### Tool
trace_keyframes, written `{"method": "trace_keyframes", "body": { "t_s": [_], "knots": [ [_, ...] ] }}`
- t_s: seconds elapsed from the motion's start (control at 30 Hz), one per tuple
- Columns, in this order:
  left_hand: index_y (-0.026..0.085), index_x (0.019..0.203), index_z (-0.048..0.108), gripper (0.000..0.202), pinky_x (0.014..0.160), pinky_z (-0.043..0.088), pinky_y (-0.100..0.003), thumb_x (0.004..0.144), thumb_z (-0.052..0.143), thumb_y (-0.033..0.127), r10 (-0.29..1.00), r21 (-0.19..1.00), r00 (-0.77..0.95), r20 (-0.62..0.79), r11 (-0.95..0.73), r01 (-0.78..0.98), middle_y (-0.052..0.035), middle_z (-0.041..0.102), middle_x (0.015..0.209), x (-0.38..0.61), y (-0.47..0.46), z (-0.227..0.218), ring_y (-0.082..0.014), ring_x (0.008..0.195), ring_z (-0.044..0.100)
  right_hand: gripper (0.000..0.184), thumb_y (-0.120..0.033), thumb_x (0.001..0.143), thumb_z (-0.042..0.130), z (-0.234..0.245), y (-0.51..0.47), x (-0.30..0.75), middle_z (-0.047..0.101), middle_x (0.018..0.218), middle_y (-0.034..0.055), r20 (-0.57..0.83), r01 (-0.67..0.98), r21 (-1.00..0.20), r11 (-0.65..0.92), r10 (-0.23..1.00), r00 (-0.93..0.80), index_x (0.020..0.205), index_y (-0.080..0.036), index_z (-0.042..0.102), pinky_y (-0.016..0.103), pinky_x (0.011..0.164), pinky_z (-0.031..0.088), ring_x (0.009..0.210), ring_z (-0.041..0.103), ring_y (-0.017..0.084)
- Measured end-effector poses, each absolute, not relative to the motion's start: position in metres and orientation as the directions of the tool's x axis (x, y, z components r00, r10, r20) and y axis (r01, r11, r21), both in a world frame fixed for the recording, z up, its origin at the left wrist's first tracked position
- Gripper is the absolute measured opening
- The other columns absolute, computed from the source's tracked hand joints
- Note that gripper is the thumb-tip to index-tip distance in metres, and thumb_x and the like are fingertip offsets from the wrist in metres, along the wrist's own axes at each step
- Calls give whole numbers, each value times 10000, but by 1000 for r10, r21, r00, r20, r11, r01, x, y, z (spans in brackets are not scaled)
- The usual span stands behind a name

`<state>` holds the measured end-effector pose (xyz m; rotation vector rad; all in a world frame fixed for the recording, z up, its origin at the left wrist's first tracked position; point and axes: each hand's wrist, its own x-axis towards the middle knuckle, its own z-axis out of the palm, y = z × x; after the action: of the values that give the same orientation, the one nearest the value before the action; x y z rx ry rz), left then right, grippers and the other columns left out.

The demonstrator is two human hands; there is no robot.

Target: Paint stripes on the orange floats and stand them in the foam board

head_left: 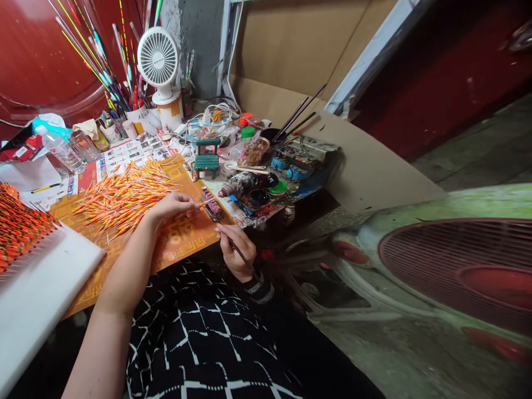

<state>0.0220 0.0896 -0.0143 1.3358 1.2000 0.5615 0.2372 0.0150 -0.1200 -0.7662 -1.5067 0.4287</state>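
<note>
**A:** Please tell me, what does the left hand do?

**B:** It is almost closed. The thumb and fingers pinch one thin orange float, and the float's end points to the right, away from the hand.

**A:** And the right hand?

**B:** It is also mostly closed. It holds a thin dark paintbrush in the way one holds a pen. The tip of the brush is very near the float, but I cannot tell if they touch.

**A:** Where are the other floats?

**B:** Many orange floats lie in a loose pile on an orange printed sheet, just left of the left hand. More floats stand in close rows beside a white board, at the left side of the view.

**A:** What is behind the hands?

**B:** On the worktop there are small paint jars and a small green model chair. Further back stands a white fan, and long striped sticks lean beside it.
</note>
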Motion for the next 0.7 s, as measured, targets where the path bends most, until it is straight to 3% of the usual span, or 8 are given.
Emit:
{"method": "trace_keyframes", "body": {
  "t_s": [0.43,0.7],
  "knots": [
    [106,761,726,392,418,202,-208,714,792,490,874,921,348,-340,235,310,21,572,562,23,88,-11,-31,414,368,292,-192,979,545,-125,17,238,740,993,73,772,287,-606,742,635,-12,1177,-272,745,367,836,611,903,715,207],
    [110,717,701,403,422,201,-212,704,792,502,875,913,333,-351,242,327,22,568,554,24,88,-11,-30,412,363,280,-216,983,538,-124,17,237,736,986,75,737,299,-638,710,675,-30,1153,-275,753,380,842,619,906,717,214]
  ]
}}
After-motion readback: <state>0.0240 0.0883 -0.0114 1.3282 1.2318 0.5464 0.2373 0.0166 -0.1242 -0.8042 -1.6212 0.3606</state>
